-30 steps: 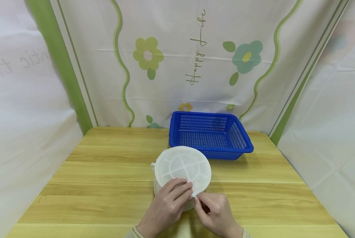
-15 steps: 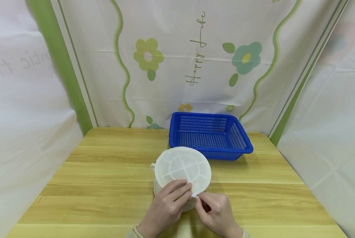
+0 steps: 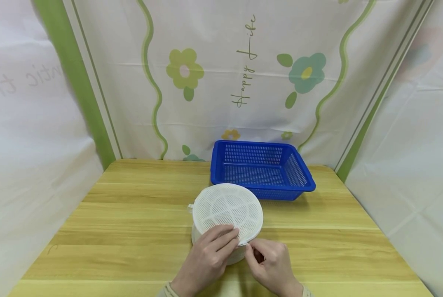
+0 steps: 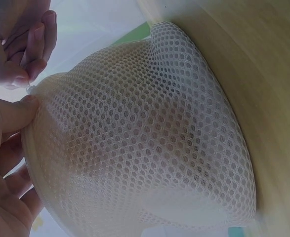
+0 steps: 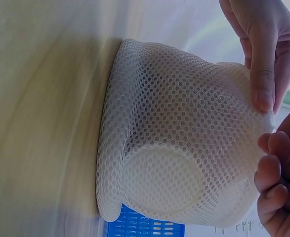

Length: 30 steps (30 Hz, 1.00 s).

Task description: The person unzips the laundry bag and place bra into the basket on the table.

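A round white mesh laundry bag (image 3: 226, 210) stands on the table, its flat top facing up and a zipper running around the top rim. My left hand (image 3: 211, 253) grips the near rim, fingers over the mesh top and thumb (image 4: 19, 113) against the side. Just to its right, my right hand (image 3: 269, 264) pinches the small zipper end at the rim between thumb and forefinger. In the right wrist view a pale round shape (image 5: 162, 177) shows at the bag's side. A darker patch shows through the mesh in the left wrist view. A small white loop (image 3: 191, 206) sticks out at the left.
Right behind the bag sits a blue slotted plastic basket (image 3: 262, 190). Both are on a wood-grain table (image 3: 132, 231). White curtains (image 3: 206, 115) printed with flowers hang behind the table and along both sides.
My right hand has shifted slightly to the right along the rim, with the zipper end between its fingers. The left hand and the bag have stayed almost in place.
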{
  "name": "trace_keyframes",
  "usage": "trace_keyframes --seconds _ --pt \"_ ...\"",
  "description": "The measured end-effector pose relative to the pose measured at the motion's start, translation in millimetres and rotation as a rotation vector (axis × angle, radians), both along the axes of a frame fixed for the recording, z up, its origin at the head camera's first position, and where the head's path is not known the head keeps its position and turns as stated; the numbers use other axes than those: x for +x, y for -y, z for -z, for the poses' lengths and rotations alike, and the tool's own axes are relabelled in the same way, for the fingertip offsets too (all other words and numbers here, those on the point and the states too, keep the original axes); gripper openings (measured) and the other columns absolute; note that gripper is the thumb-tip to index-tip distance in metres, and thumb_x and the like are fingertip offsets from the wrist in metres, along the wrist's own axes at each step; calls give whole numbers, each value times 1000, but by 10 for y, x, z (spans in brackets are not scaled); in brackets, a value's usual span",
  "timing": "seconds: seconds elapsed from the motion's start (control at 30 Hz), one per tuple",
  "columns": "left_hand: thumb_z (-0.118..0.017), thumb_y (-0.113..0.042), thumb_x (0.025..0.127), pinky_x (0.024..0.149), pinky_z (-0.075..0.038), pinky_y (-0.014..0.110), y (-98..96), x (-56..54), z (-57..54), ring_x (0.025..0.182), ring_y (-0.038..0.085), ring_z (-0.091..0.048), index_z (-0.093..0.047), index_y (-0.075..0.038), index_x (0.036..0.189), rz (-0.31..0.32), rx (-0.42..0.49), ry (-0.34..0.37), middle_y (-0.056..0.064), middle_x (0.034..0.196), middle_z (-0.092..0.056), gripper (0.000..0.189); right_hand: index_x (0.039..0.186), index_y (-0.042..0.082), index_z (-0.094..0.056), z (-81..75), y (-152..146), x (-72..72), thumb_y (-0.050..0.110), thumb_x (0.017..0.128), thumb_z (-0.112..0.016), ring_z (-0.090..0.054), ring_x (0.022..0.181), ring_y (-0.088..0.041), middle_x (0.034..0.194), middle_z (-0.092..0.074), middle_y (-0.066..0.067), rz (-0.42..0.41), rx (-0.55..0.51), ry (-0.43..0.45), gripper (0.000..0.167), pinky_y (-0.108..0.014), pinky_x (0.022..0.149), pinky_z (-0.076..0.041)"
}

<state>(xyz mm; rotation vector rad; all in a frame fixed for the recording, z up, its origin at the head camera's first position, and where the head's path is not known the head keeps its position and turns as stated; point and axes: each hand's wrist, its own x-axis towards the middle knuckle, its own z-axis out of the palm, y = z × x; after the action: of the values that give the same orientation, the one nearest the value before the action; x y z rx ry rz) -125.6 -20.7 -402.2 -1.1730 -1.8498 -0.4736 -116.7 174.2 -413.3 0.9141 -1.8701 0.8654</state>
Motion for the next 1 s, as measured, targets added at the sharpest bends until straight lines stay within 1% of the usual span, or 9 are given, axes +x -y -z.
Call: trace_keyframes --seconds 0.17,0.47,0.67,0.77,0.87,1.0 --pt "-45 -8 103 97 -51 37 3 0 4 106 26 -64 -75 -1 100 1 2 -7 11 109 -70 31 70 15 -61 1 1 1 -3 71 -60 -37 47 6 58 -44 15 -2 -3 -2 18 -2 43 -26" --pt "-45 -8 102 96 -51 37 0 2 -1 106 26 -64 -75 -1 100 2 3 -10 11 109 -71 31 70 15 -60 7 4 4 -3 71 -61 -37 47 6 58 -44 15 6 -7 4 18 -2 43 -26" --pt "-46 -8 102 95 -52 37 -4 -5 -2 105 27 -64 -75 0 99 14 11 -24 12 109 -70 30 66 18 -57 3 -11 1 -2 72 -59 -35 49 9 58 -43 16 47 -23 22 21 -2 42 -25" --pt "-46 -8 102 95 -52 37 -4 -7 -2 105 26 -64 -75 0 99 16 11 -23 12 109 -70 30 66 18 -58 5 -23 -6 -2 71 -59 -35 50 9 58 -44 16 57 -23 22 20 -2 42 -26" --pt "-46 -8 102 95 -52 36 -5 -5 -3 105 26 -64 -75 0 99 15 9 -20 12 109 -70 30 68 16 -58 10 -34 -15 -2 72 -59 -36 50 8 59 -44 15 42 -10 14 18 -2 42 -26" --pt "-47 -9 102 96 -51 36 -9 3 -10 105 26 -64 -74 -1 99 12 14 -2 11 109 -70 29 70 15 -58 14 -39 -26 -1 74 -58 -36 51 8 59 -44 15 0 9 10 17 -2 43 -27"
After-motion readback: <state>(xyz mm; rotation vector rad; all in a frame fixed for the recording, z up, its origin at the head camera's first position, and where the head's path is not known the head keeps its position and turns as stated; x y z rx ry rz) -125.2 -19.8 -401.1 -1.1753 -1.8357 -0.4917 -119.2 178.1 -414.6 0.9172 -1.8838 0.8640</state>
